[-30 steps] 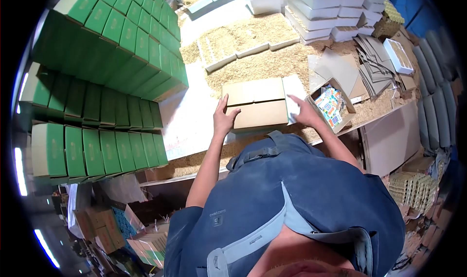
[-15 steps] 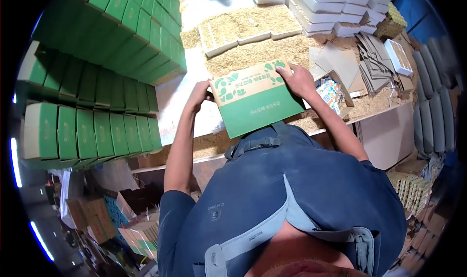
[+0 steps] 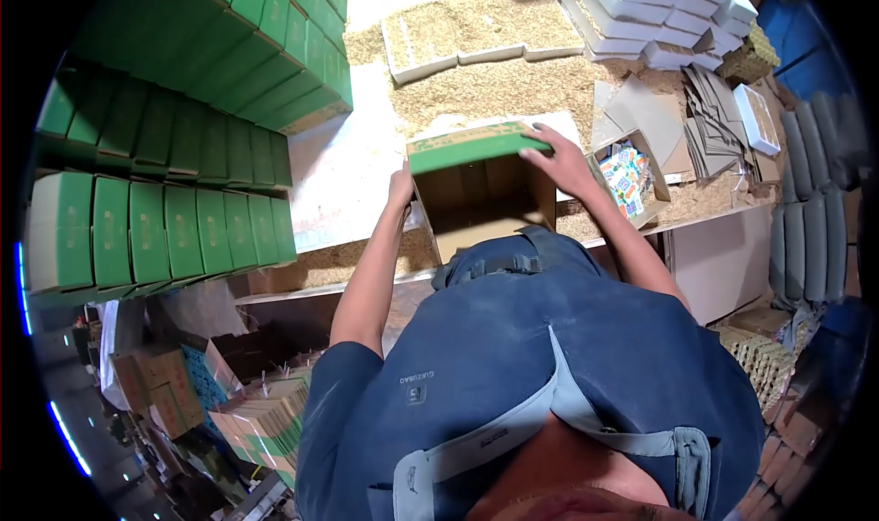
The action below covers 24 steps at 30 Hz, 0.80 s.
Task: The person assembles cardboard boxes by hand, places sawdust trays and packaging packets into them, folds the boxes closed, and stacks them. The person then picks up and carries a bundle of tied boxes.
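A green and brown printed cardboard box [image 3: 476, 143] stands in front of my body, its open side facing me and its brown inside showing with nothing in it that I can make out. My left hand [image 3: 401, 188] is closed on its left side, the fingers mostly hidden behind the edge. At the upper right corner, my right hand [image 3: 560, 161] grips the box, thumb and fingers on the green panel. Just right of that hand, a small open carton [image 3: 656, 211] holds several colourful printed packets [image 3: 626, 179].
Stacked green boxes [image 3: 146, 233] rise on the left. Behind the held box lie white trays of straw-like filling [image 3: 485, 31] on a straw-strewn table. Stacked white foam boxes [image 3: 623, 13], loose cardboard sheets [image 3: 710, 118] and grey padded rolls [image 3: 810, 237] are at right.
The box has turned from showing its printed outer faces to showing its open inside. Both my hands stay on its sides; the left has shifted slightly.
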Motion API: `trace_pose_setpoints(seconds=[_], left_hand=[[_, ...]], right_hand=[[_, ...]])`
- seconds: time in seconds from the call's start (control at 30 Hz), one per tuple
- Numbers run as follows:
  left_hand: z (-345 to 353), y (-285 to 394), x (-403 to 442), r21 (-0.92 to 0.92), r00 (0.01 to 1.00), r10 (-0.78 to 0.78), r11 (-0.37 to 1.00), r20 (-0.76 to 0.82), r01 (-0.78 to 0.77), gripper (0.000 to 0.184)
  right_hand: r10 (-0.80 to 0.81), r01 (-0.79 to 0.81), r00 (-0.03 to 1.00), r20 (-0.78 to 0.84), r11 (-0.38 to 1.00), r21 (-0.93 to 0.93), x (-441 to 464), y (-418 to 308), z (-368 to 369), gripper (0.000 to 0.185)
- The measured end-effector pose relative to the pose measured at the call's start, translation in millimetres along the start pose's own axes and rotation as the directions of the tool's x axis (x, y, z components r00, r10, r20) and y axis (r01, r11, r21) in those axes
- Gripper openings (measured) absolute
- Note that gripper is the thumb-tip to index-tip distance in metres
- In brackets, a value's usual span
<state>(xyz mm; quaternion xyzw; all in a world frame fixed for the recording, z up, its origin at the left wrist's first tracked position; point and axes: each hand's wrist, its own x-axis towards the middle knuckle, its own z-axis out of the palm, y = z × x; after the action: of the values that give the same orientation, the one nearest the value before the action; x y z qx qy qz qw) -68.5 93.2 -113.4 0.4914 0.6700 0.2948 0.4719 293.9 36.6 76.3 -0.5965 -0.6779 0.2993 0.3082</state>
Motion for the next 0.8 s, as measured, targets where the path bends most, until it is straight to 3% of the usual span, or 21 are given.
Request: trace_pose_setpoints(seconds=[0.03,0.13,0.2,0.23,0.3,0.33,0.37,0.43,0.47,0.5,0.57,0.63,0.67,0.7,0.77,0.8], left_hand=[[6,-33,26,-0.074,0.999,-0.008,0.997,0.037,0.010,0.078],[16,-37,26,-0.182,0.989,0.055,0.983,0.140,-0.029,0.078],[18,-24,4,-0.372,0.970,-0.146,0.904,0.194,0.210,0.078],[16,-1,-13,-0.373,0.970,-0.149,0.903,0.194,0.213,0.078],[5,58,-52,-0.182,0.903,-0.397,0.887,0.166,0.424,0.083],[-3,61,-56,-0.223,0.884,-0.414,0.860,0.217,0.458,0.090],[-8,74,-64,-0.231,0.886,-0.412,0.860,0.214,0.455,0.090],[-12,99,-88,-0.412,0.932,-0.224,0.849,0.284,0.329,0.090],[-3,91,-83,-0.005,0.990,-0.054,0.998,0.129,0.056,0.084],[3,73,-72,-0.092,0.985,-0.016,0.995,0.171,0.032,0.077],[-2,106,-82,-0.152,0.987,0.062,0.988,0.151,-0.039,0.073],[-4,113,-78,-0.146,0.990,0.049,0.989,0.131,-0.030,0.072],[-5,114,-75,-0.134,0.993,0.033,0.991,0.116,-0.018,0.071],[-5,110,-74,-0.137,0.993,0.030,0.990,0.113,-0.015,0.071],[-5,103,-73,-0.089,0.991,0.068,0.994,0.112,-0.058,0.070],[-4,103,-78,-0.058,0.992,0.077,0.996,0.104,-0.071,0.069]], right_hand=[[0.004,-0.005,1.000,-0.025,0.997,-0.075,18,-3,2,0.050],[0.188,-0.166,0.978,0.085,0.962,-0.216,59,-20,-2,0.064],[0.234,-0.199,0.967,0.104,0.943,-0.268,80,5,17,0.064],[0.273,-0.224,0.954,0.121,0.922,-0.316,88,15,27,0.065],[0.340,-0.278,0.927,0.159,0.907,-0.316,89,19,37,0.066],[0.323,-0.270,0.940,0.113,0.903,-0.334,90,22,42,0.065],[0.302,-0.261,0.951,0.064,0.899,-0.353,93,23,46,0.064],[0.314,-0.263,0.944,0.100,0.901,-0.344,92,12,45,0.066],[0.312,-0.259,0.946,0.094,0.895,-0.363,94,12,44,0.067],[0.307,-0.252,0.948,0.088,0.889,-0.381,97,13,44,0.067],[0.323,-0.258,0.940,0.112,0.885,-0.388,104,13,43,0.070],[0.333,-0.251,0.918,0.214,0.908,-0.337,110,16,37,0.073],[0.360,-0.286,0.864,0.351,0.926,-0.246,120,17,30,0.075],[0.360,-0.284,0.863,0.355,0.926,-0.249,134,17,30,0.075],[0.273,-0.199,0.880,0.387,0.955,-0.221,171,16,33,0.074],[0.172,-0.131,0.941,0.292,0.979,-0.154,189,14,42,0.072]])
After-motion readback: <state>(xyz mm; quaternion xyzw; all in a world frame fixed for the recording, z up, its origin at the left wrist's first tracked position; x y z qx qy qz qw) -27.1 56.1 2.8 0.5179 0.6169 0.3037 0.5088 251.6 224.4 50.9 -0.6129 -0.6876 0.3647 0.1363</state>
